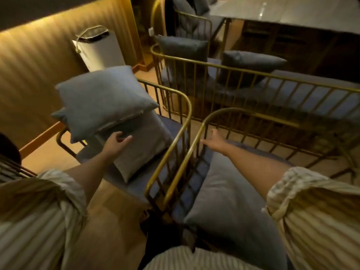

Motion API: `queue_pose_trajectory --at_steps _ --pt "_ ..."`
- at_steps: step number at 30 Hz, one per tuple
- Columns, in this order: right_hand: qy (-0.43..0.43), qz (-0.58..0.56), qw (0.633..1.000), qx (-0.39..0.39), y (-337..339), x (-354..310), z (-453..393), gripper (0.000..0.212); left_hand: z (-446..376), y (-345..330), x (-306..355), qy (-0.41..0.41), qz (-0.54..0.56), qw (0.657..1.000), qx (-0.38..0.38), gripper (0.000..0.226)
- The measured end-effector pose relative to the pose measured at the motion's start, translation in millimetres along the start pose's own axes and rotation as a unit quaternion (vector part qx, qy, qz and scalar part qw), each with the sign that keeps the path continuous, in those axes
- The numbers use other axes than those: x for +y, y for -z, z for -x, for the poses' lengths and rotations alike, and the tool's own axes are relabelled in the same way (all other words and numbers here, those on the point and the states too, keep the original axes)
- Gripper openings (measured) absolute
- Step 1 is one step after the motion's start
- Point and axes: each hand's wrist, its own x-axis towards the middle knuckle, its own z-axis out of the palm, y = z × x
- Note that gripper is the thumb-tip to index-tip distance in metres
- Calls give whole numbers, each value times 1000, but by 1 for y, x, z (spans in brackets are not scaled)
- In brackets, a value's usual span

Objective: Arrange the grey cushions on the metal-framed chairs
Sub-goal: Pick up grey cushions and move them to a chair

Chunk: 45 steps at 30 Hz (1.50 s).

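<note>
Two grey cushions lie stacked on the left metal-framed chair (186, 121): the upper cushion (101, 100) rests tilted over a lower cushion (144, 147). My left hand (116, 142) is open, fingers spread, just over the lower cushion and under the upper one's edge, gripping nothing. My right hand (215, 140) is open and stretched out over the right chair (218, 114), above a flat grey cushion (226, 195) lying on its seat. Further back, two more grey cushions (185, 49) (251, 61) stand on a long gold-framed bench (272, 76).
A white bin with a gold handle (99, 49) stands by the ribbed wall at left. A dark table (292, 14) is at the top right, with another cushioned chair (192, 20) beside it. The two near chairs' gold rails almost touch.
</note>
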Motion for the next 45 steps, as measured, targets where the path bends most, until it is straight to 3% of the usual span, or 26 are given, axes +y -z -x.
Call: queue_pose_trajectory --at_steps 5,10,15,19,22,25,31,37,40,43,45 --pt "45 11 999 -10 -49 -103 -62 79 -63 98 -29 29 21 998 54 65" --pt "60 24 998 -20 -102 -206 -117 73 -149 171 -69 104 40 993 47 68" --pt "19 45 999 0 -152 -289 -195 72 -243 208 -98 134 80 987 45 70" --pt "-13 73 997 19 -178 -334 -252 89 -309 224 -105 156 149 975 50 96" --pt "-13 65 998 15 -189 -358 -295 97 -350 225 -98 208 172 961 67 89" --pt "-23 35 999 17 -194 -374 -329 103 -385 221 -104 232 211 947 66 81" --pt "-78 -124 989 -15 -198 -384 -355 108 -415 215 -102 331 287 895 89 93" --pt "-88 -121 986 -68 -165 -374 -336 114 -408 207 -73 248 270 923 115 89" --pt "-70 -174 980 -60 -139 -357 -318 95 -397 203 -46 193 278 936 95 90" --pt "-64 -230 970 -55 -101 -334 -291 93 -381 187 -10 163 298 938 64 114" --pt "-63 -250 965 -42 -68 -305 -275 109 -368 167 14 153 304 939 43 122"
